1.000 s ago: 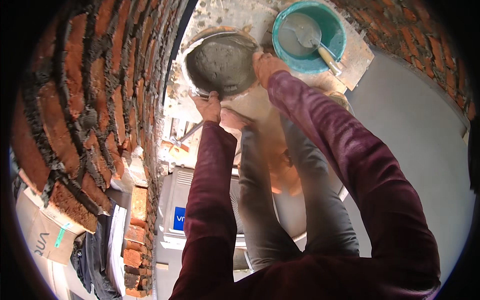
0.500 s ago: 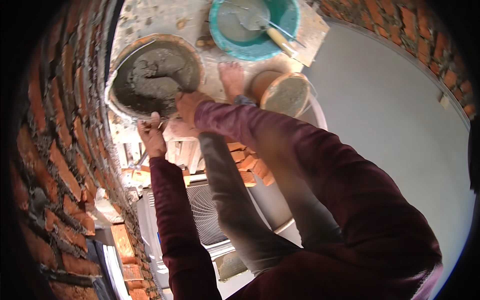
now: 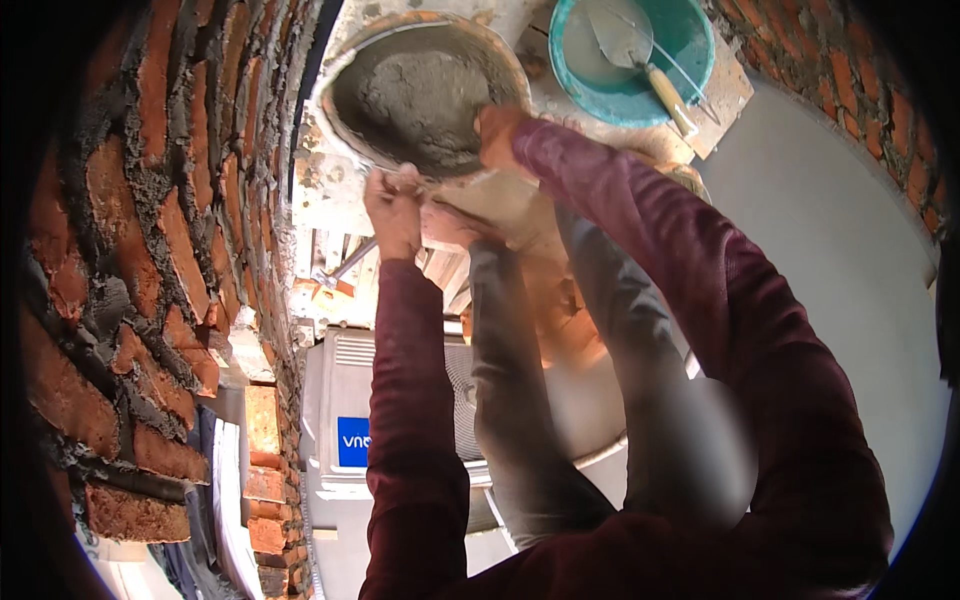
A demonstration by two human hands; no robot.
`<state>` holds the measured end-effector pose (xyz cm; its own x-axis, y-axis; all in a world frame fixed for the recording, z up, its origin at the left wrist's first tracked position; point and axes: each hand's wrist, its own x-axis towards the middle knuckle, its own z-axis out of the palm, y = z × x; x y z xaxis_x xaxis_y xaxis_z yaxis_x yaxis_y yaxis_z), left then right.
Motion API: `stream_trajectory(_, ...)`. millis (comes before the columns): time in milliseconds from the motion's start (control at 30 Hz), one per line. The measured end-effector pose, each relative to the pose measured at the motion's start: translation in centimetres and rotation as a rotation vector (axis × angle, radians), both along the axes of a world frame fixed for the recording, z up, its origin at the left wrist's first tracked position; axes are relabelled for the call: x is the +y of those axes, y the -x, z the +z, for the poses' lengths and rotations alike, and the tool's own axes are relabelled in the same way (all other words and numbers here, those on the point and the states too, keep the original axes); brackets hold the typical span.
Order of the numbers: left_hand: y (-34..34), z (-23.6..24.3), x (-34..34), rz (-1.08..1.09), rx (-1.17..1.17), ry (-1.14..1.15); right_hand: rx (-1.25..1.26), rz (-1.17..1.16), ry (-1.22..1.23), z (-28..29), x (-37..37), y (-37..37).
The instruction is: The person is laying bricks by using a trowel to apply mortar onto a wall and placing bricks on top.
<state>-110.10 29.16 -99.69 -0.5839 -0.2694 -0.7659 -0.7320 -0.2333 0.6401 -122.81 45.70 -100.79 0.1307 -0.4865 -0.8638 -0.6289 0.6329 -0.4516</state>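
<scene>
Head: bucket (image 3: 515, 72) partly behind right hand (image 3: 503, 138)

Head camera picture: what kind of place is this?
Probably a building site: there's a bare, unplastered brick wall, a bucket of wet-looking grey mortar, and a trowel with its handle over a teal basin's rim.

A rough brick wall (image 3: 120, 195) fills the left; more brickwork (image 3: 868, 90) borders a smooth grey surface (image 3: 830, 260) at right.

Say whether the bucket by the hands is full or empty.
Partly full: grey mortar lies heaped inside the bucket, with some inner wall showing above it.
</scene>
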Motion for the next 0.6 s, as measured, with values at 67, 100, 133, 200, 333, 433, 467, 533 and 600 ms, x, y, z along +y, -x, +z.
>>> stream_trajectory(67, -0.4, -0.3, 0.8, 0.068, 0.046, -0.058, 0.052, -0.476, 0.001, 1.6, -0.2, -2.3)
stream_trajectory(100, -0.4, -0.5, 1.1, 0.036, 0.072, -0.030, 0.074, -0.718, -0.011, 2.9, 0.2, -3.6)
stream_trajectory(133, -0.8, -0.4, 1.3, 0.070, 0.062, -0.066, 0.121, -0.652, 0.011, 4.0, 0.7, -4.2)
stream_trajectory(200, -0.4, 0.1, 1.8, 0.128, 0.058, -0.133, 0.228, -0.526, 0.063, 5.7, 1.7, -4.1)
stream_trajectory(333, -1.7, 0.3, 0.3, 0.217, 0.027, -0.079, 0.355, -0.319, 0.012, 8.5, 4.2, -1.7)
stream_trajectory(433, -1.6, 0.7, -0.4, 0.216, -0.015, -0.036, 0.476, -0.482, -0.009, 6.1, 2.7, -1.5)
stream_trajectory(467, -0.5, 0.6, -0.3, 0.117, 0.039, -0.025, 0.424, -0.527, -0.027, 3.2, 0.9, 0.1)
stream_trajectory(533, 0.2, -0.5, -1.0, -0.025, 0.052, 0.008, 0.387, -0.436, 0.001, 0.8, 0.4, -1.2)
stream_trajectory(600, -1.0, -1.6, -2.1, -0.036, 0.035, 0.009, 0.417, -0.134, 0.126, 2.4, 0.8, -3.9)
